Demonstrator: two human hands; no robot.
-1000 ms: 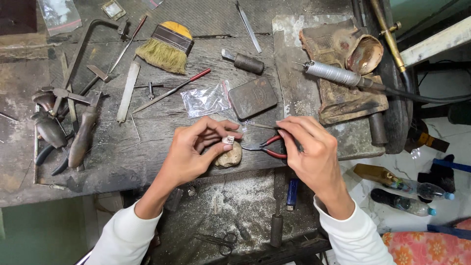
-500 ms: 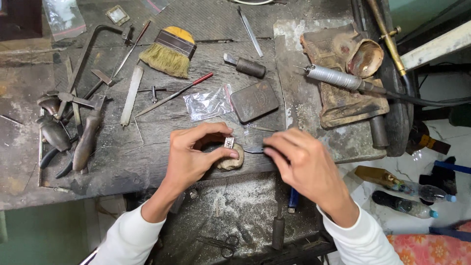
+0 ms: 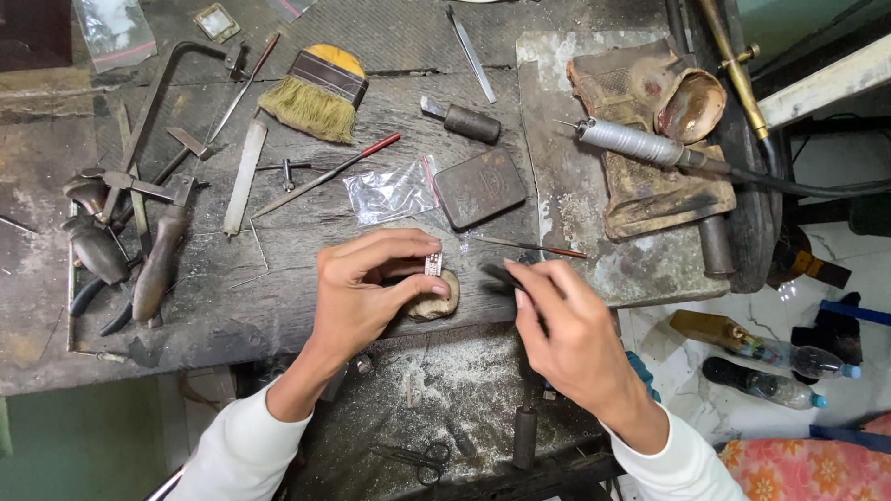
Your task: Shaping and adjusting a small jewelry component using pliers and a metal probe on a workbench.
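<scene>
left hand [image 3: 367, 292] pinches a small silver ring [image 3: 432, 264] between thumb and fingertips, braced on the rounded bench peg [image 3: 434, 301] just under the grip. right hand [image 3: 571, 329] is closed round a dark, blurred tool [image 3: 501, 276] just right of the ring. likely mid-working of the ring; the next move needs a steady, fine touch. a second ago, red-handled pliers showed in the right hand; now gone.

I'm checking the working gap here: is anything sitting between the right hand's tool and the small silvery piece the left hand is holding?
Nothing visible does. The left hand pinches the small silvery piece above the worn bench peg. The right hand holds a dark tool whose blurred tip points toward it across an open gap.
</scene>
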